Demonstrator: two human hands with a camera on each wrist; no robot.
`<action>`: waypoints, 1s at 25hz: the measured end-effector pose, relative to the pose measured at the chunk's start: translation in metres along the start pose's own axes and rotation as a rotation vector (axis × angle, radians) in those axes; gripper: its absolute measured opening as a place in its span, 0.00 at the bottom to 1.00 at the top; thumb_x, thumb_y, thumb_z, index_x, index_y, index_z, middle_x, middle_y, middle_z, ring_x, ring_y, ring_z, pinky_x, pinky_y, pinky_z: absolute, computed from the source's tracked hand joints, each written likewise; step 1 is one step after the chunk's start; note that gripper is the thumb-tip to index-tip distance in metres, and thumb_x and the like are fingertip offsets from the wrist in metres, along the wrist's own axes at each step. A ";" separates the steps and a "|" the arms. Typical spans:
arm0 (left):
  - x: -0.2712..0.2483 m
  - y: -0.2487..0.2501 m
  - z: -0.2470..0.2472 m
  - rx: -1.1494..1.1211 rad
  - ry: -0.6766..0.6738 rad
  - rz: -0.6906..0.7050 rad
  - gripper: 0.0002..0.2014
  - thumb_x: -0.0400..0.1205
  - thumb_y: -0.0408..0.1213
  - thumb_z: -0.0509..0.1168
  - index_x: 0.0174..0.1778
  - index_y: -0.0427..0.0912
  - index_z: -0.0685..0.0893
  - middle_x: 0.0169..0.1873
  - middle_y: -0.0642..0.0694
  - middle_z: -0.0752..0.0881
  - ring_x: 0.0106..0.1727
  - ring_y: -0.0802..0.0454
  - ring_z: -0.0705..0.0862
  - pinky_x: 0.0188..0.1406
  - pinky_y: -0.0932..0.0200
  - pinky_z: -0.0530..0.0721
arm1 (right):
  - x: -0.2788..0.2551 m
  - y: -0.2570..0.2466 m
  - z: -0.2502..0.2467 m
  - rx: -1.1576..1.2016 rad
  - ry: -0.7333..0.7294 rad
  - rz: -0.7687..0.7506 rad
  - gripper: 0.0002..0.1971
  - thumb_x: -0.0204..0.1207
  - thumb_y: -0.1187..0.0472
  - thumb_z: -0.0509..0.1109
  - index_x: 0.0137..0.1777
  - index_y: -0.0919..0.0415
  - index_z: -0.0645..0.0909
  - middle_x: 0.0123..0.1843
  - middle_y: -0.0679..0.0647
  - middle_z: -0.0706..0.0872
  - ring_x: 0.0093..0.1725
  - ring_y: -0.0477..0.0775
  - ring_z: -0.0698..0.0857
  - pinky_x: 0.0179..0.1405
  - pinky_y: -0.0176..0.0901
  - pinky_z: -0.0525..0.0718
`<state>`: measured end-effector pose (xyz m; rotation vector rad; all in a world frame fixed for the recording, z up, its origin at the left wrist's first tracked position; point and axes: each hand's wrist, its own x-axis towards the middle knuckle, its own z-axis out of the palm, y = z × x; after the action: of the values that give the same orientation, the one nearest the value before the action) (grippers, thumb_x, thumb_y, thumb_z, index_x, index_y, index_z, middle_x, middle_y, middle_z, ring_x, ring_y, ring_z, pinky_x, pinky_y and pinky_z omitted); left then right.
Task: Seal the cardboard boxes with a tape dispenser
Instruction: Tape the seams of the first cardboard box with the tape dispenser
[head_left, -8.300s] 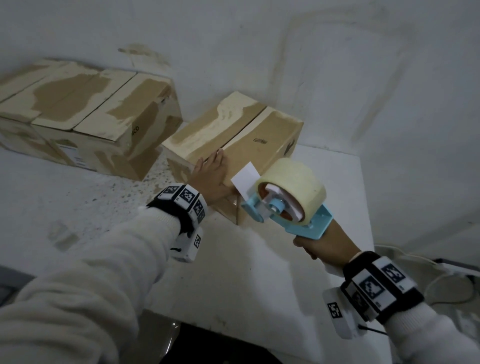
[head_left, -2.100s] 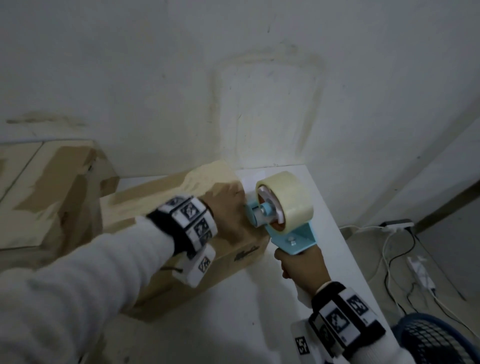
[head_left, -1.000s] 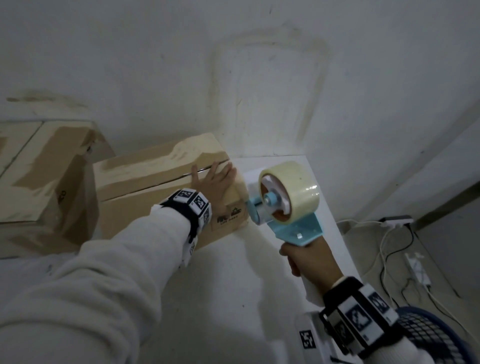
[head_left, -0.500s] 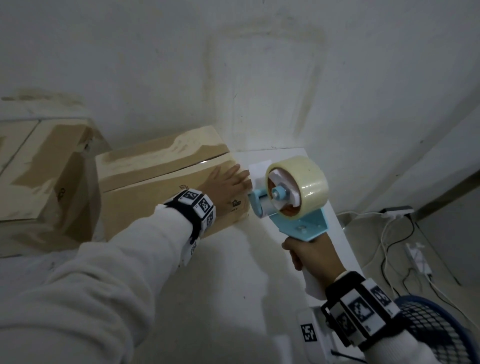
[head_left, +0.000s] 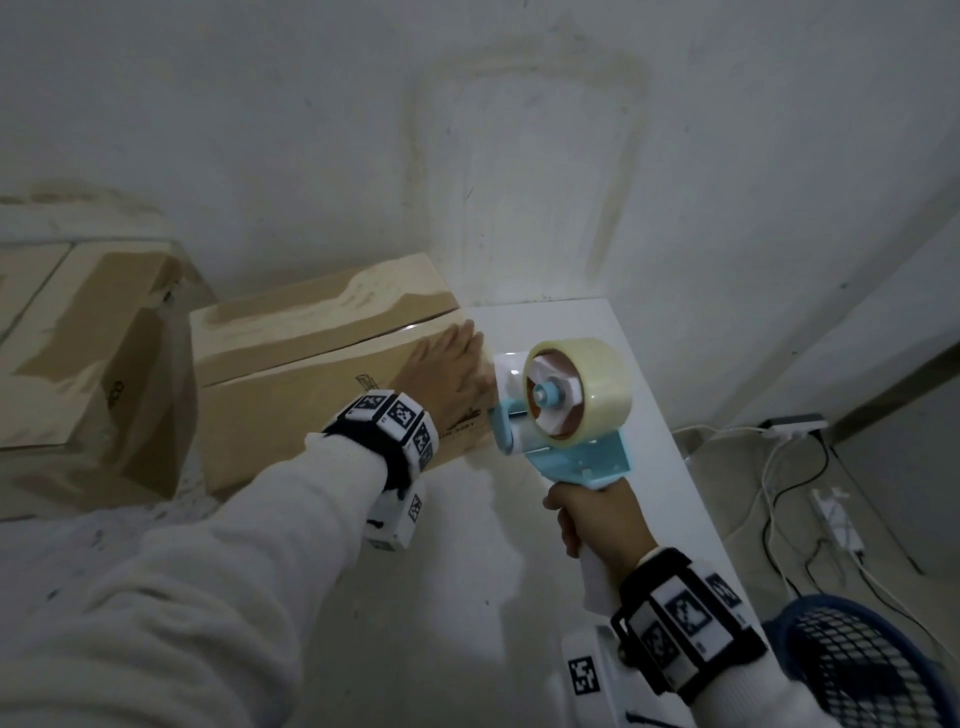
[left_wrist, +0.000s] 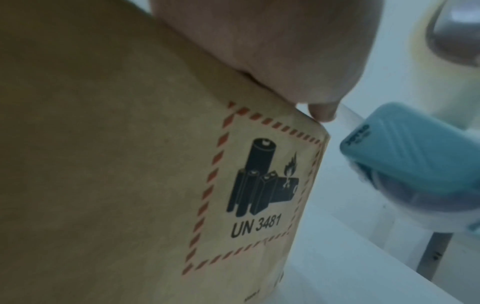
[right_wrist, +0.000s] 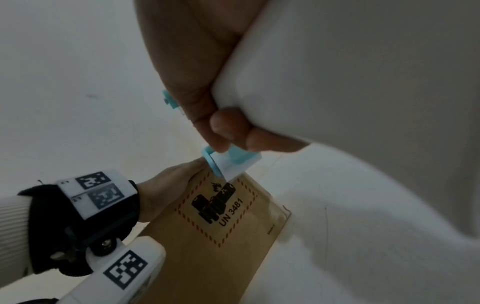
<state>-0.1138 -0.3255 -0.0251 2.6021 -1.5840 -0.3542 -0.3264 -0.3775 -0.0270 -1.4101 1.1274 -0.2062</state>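
A brown cardboard box (head_left: 311, 374) lies on the white table (head_left: 597, 332), its flaps closed along a top seam. My left hand (head_left: 452, 364) lies flat with straight fingers on the box's top right corner; the left wrist view shows the palm (left_wrist: 272, 41) pressed over that corner above a battery label (left_wrist: 262, 181). My right hand (head_left: 597, 519) grips the white handle of a blue tape dispenser (head_left: 571, 410) carrying a pale tape roll (head_left: 597, 374). The dispenser's front end (right_wrist: 228, 164) sits at the box's right end, by the label (right_wrist: 218, 203).
A second, larger cardboard box (head_left: 88, 353) stands to the left, close against the first. The wall (head_left: 519, 156) rises right behind both. The table's right edge drops to a floor with cables and a power strip (head_left: 836, 519); a blue mesh basket (head_left: 862, 665) is at bottom right.
My left hand slid from the box's near face up onto its top right corner. The dispenser moved in closer to the box's right end.
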 end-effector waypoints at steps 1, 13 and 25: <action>0.001 0.001 0.000 0.010 0.004 -0.035 0.29 0.87 0.49 0.43 0.83 0.43 0.46 0.84 0.47 0.44 0.84 0.50 0.44 0.83 0.46 0.46 | 0.004 0.002 0.004 0.027 0.008 0.023 0.13 0.64 0.74 0.68 0.23 0.62 0.70 0.15 0.56 0.70 0.15 0.55 0.67 0.21 0.40 0.67; 0.006 0.002 0.006 0.009 -0.007 -0.052 0.33 0.86 0.55 0.42 0.83 0.41 0.45 0.84 0.45 0.43 0.84 0.48 0.43 0.82 0.44 0.45 | 0.021 0.016 0.029 0.258 -0.007 0.212 0.11 0.64 0.74 0.64 0.29 0.61 0.68 0.16 0.55 0.67 0.13 0.51 0.62 0.17 0.34 0.63; 0.011 0.015 0.013 0.023 0.113 -0.102 0.37 0.83 0.55 0.53 0.82 0.37 0.52 0.83 0.39 0.52 0.84 0.43 0.51 0.82 0.47 0.52 | 0.028 0.074 -0.024 -0.692 0.011 -0.109 0.08 0.69 0.61 0.72 0.47 0.58 0.77 0.43 0.58 0.85 0.43 0.61 0.84 0.40 0.43 0.77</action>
<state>-0.1252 -0.3420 -0.0371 2.6745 -1.4327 -0.1920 -0.3658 -0.3964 -0.0979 -2.0826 1.1858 0.1184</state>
